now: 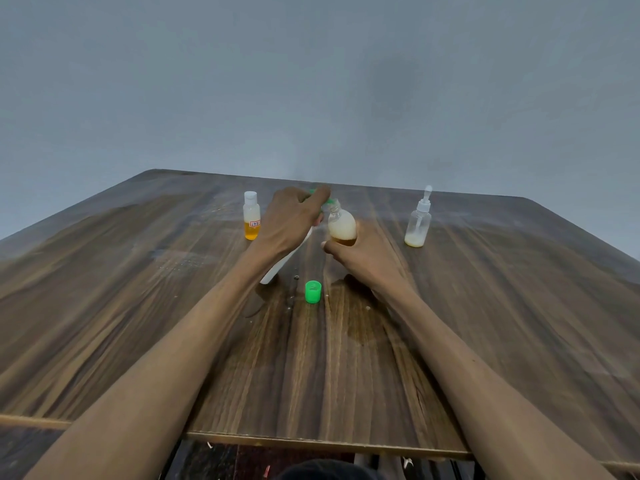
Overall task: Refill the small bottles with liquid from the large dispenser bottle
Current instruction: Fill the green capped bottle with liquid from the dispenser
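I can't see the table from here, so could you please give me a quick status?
Left hand grips tilted dispenser bottle, nozzle at small bottle mouth. Right hand holds that bottle. Green cap off, on table; nothing in the way.

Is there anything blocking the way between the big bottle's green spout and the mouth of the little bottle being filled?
Nothing visible. The green nozzle reaches right to the open neck of the small bottle; its green cap lies on the table, nearer the person.
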